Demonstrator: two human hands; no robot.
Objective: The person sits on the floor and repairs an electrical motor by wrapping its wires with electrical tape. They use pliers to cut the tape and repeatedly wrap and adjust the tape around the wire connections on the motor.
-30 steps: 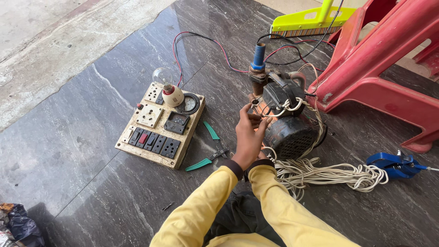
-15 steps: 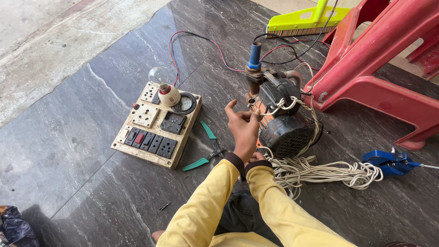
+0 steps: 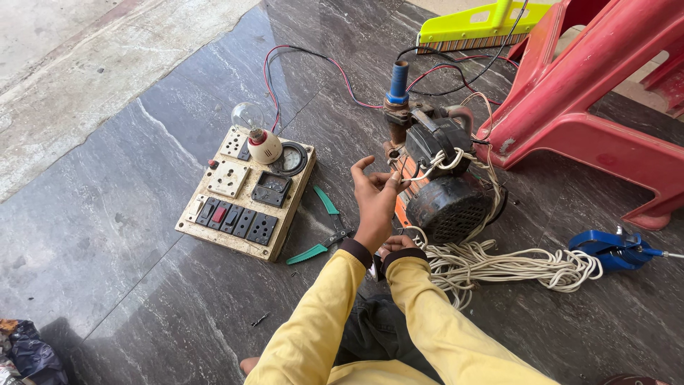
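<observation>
My left hand (image 3: 374,196) is raised beside a dark water pump motor (image 3: 450,207), fingers apart, its fingertips at thin dark wires on the pump's side. Only a sliver of my right hand (image 3: 399,244) shows, tucked against my left wrist, and its grip is hidden. Both arms wear yellow sleeves. The pump has a blue-capped pipe (image 3: 397,78) on top and white cord wound over it. Green-handled pliers (image 3: 324,239) lie on the floor just left of my hands.
A beige switchboard (image 3: 239,203) with sockets, switches, a meter and a clear bulb (image 3: 248,114) lies at left, linked by red and black wires (image 3: 313,60). White rope coil (image 3: 513,267), blue clamp (image 3: 613,248), red plastic chair (image 3: 591,93) and yellow-green broom (image 3: 477,25) are at right.
My left hand has drawn back from the pump's wiring and spread its fingers. The view has shifted slightly; the pump and switchboard stay put.
</observation>
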